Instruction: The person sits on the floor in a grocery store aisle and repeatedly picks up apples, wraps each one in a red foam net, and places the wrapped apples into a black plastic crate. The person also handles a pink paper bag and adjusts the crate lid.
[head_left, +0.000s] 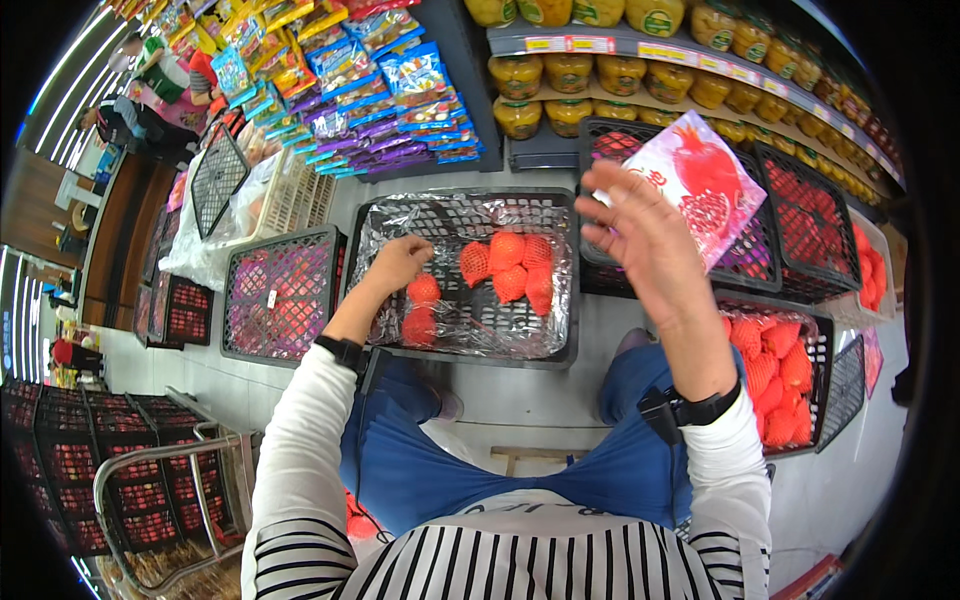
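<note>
In front of me sits a black plastic crate (574, 300) lined with clear plastic film (480, 341). Several fruits in red foam nets (510, 262) are grouped in its right half, and a short row of netted fruits (420, 322) lies at the left. My left hand (397, 264) is over the crate's left side, just above that row. Its fingers are curled in, and whether they pinch anything is hidden. My right hand (645, 247) is raised to the right of the crate with fingers spread, holding nothing. Behind it a printed pomegranate sheet (712, 180) rests on stacked crates.
Another crate of netted fruit (776, 382) stands at my right. A lidded black crate (281, 292) adjoins on the left. Hanging snack bags (375, 82) and shelves of jars (570, 71) rise beyond. A metal-handled cart (150, 457) is lower left. People (142, 124) stand far left.
</note>
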